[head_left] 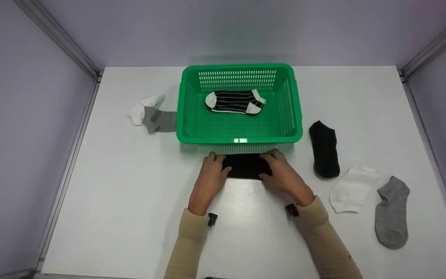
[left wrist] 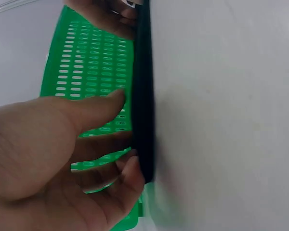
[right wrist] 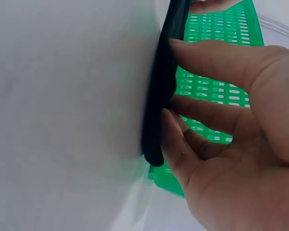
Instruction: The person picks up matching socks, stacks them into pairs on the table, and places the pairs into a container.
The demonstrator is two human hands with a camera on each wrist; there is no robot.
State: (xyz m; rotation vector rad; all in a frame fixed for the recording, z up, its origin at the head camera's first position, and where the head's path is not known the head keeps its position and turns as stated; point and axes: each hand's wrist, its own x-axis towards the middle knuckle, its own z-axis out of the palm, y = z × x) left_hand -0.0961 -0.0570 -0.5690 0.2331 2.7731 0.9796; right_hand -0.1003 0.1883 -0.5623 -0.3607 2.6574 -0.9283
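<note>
A black sock (head_left: pixel 246 166) lies flat across the white table, just in front of the green basket (head_left: pixel 239 140). My left hand (head_left: pixel 211 174) is at its left end; the fingertips touch the cloth while the thumb (left wrist: pixel 103 110) hovers close over it. At the right end, my right hand (head_left: pixel 283 172) has thumb and fingertips on the sock, and the fabric bulges up between them in the right wrist view. Inside the basket is a black sock with white stripes (head_left: pixel 232 101), white at toe and heel.
To the right lie another black sock (head_left: pixel 324 151), a white sock (head_left: pixel 352 190) and a grey sock (head_left: pixel 393 215). Left of the basket, a grey sock (head_left: pixel 165 121) overlaps a white one (head_left: pixel 139 110). Grey panels (head_left: pixel 246 35) wall the table on three sides.
</note>
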